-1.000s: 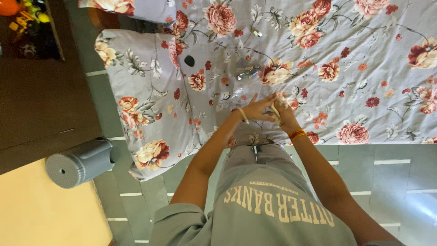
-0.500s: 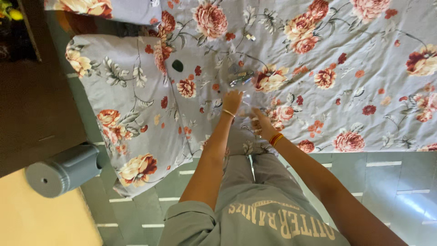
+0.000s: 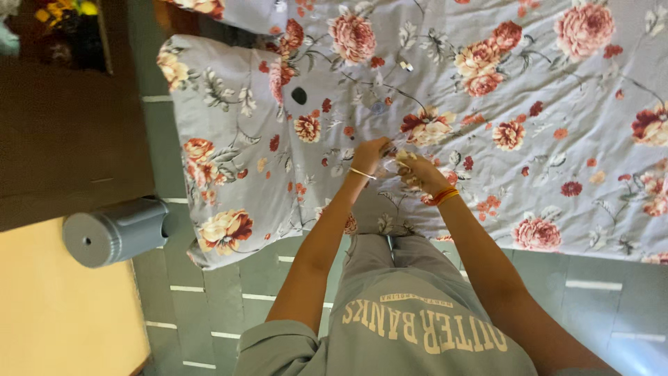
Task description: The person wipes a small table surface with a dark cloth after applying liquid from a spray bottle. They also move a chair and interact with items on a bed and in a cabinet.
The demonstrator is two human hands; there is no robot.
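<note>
Both hands meet over the bed (image 3: 557, 104), close to its near edge. The left hand (image 3: 371, 152) and the right hand (image 3: 417, 170) are almost touching, and together they hold a small pale thing (image 3: 402, 157) between them — it is too small to tell what it is. The fingers of both hands are curled in around it. The bed has a grey sheet with big pink and red flowers. A pillow (image 3: 223, 139) in the same cloth lies at the left end of the bed. A small dark thing (image 3: 299, 95) lies on the sheet, further in from the hands. A grey round bin (image 3: 111, 233) sits on the floor by the pillow — well apart from the hands.
</note>
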